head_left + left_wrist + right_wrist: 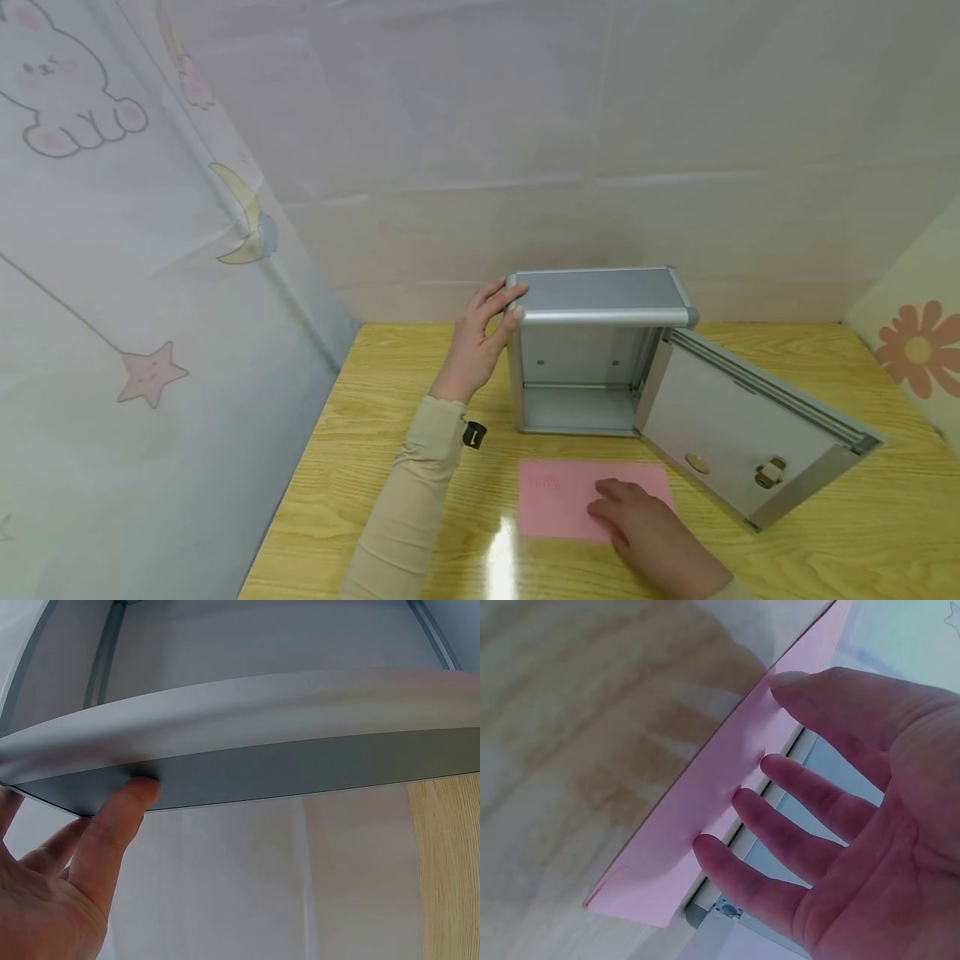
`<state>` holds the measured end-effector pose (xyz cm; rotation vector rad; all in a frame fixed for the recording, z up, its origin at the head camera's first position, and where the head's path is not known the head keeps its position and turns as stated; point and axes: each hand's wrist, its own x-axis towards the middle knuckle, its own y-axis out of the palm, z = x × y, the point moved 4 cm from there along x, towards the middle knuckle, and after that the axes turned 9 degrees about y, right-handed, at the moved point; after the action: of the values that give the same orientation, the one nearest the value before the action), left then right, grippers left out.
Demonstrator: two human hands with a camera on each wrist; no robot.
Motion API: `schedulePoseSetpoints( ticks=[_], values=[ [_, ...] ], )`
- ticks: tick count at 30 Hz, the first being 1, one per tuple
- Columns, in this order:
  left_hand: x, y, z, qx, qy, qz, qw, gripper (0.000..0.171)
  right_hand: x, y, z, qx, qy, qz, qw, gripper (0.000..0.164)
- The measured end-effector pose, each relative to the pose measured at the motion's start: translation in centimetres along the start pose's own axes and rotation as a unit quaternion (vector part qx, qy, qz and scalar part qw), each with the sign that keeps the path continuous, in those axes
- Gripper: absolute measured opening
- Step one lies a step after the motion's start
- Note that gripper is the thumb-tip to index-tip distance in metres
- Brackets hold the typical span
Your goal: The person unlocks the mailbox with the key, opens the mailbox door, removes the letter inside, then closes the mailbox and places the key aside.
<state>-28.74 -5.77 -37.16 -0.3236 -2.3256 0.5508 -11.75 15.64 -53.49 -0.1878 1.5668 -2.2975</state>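
Observation:
A grey metal letter box (600, 289) stands on the table, its hinged door (742, 433) swung out to the right. Inside, the box looks bare. My left hand (480, 337) grips its upper left corner; one finger presses on the dark top panel in the left wrist view. In front of the box lies a pink envelope (555, 500) with faint red printing at its upper left. My right hand (652, 529) touches the envelope, its fingers relaxed and spread. In the right wrist view, the fingertips (705, 844) and thumb meet the pink paper.
A lock (770, 472) and a round brass-coloured disc (697, 462) sit on the door's inner face. The wood-grain table (360, 467) reaches back to a cloth-covered wall (480, 150). Another patterned cloth (150, 292) hangs at the left. A small black tag (474, 434) dangles by the left cuff.

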Motion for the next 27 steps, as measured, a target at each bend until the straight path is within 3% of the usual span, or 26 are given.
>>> schedulePoseSetpoints(
  ticks=[9, 17, 27],
  values=[
    [-0.1, 0.0, 0.1, -0.001, -0.003, 0.000, 1.0000, 0.047, 1.6, -0.2, -0.3, -0.003, 0.017, -0.010, 1.000, 0.021],
    [0.0, 0.1, 0.1, -0.002, -0.007, 0.001, 1.0000, 0.047, 2.3, -0.8, -0.6, -0.013, -0.009, -0.039, 0.999, 0.024],
    [-0.1, 0.1, 0.0, -0.005, -0.008, 0.002, 1.0000, 0.047, 2.6, -0.4, -1.1, -0.016, -0.014, -0.038, 0.999, 0.027]
  ],
)
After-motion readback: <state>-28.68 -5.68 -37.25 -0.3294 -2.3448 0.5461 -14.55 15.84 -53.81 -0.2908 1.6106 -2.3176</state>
